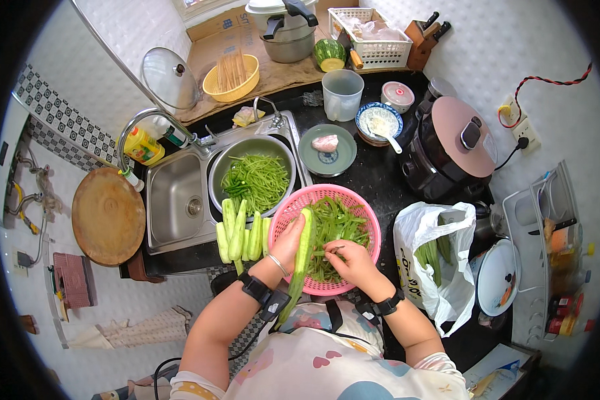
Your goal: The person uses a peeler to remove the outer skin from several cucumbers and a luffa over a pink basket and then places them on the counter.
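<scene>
My left hand [286,245] grips a long, partly peeled green gourd [304,250], held upright over the left side of a pink plastic colander [375,220]. The colander holds a heap of green peelings [336,220]. My right hand [347,260] is over the peelings, its fingers closed on a small, dark, thin object that I cannot make out clearly. Several pale peeled gourds [237,235] lie side by side left of the colander. Behind them, a metal basin [217,175] of cut green beans [262,180] and green peppers [236,186] sits in the sink.
A white plastic bag [415,225] with green gourds stands at the right, below a rice cooker [462,135]. Behind the colander are a plate [305,160] with a piece of meat, a bowl with a spoon [380,117] and a plastic jug [342,95]. A round wooden board [107,215] leans left of the sink.
</scene>
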Demonstrator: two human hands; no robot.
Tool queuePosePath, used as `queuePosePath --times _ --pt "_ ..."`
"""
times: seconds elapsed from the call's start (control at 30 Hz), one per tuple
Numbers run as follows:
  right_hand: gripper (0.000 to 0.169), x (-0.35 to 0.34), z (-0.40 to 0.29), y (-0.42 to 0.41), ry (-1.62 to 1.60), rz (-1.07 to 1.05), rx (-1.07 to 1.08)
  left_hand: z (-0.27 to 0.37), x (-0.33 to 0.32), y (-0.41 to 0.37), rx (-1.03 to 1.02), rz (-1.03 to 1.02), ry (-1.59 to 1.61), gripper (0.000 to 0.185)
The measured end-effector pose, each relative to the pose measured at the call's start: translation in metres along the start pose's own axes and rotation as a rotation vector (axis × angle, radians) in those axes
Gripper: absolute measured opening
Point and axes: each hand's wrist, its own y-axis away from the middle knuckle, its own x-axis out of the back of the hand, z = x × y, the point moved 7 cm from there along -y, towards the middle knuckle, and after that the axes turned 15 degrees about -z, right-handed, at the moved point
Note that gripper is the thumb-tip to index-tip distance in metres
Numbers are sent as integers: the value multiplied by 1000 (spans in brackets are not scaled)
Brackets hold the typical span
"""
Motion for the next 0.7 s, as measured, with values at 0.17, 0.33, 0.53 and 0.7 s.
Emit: queuePosePath --times 0.17,0.33,0.53,0.7 --pt "9 11 -5 5 -67 144 60 0 -7 -6 -13 -36 129 44" --pt "9 -21 -25 -5 -493 -61 18 -2 -24 -12 -43 -61 262 50" --pt "8 -3 -20 -17 -378 95 -3 -8 -14 -19 -69 -32 95 51" --pt "8 11 1 -37 -728 137 -105 -13 -11 -14 48 -37 -11 48"
